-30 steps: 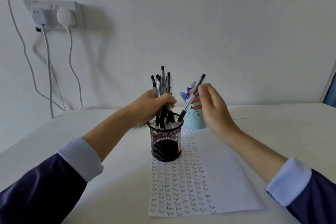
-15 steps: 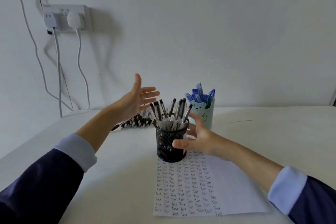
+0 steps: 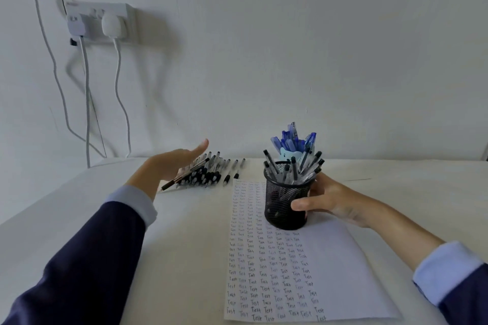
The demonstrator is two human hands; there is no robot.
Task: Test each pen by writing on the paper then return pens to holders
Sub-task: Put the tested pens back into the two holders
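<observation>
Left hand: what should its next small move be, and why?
Probably lower the left hand onto the loose black pens and pinch one to test: it hovers, fingers straight, over that pile, while the right hand grips the mesh holder standing on the paper.

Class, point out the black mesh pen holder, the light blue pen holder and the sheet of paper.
black mesh pen holder (image 3: 278,210): head view, front mesh wall.
light blue pen holder (image 3: 288,153): head view, visible upper front.
sheet of paper (image 3: 343,266): head view, bare right part.
</observation>
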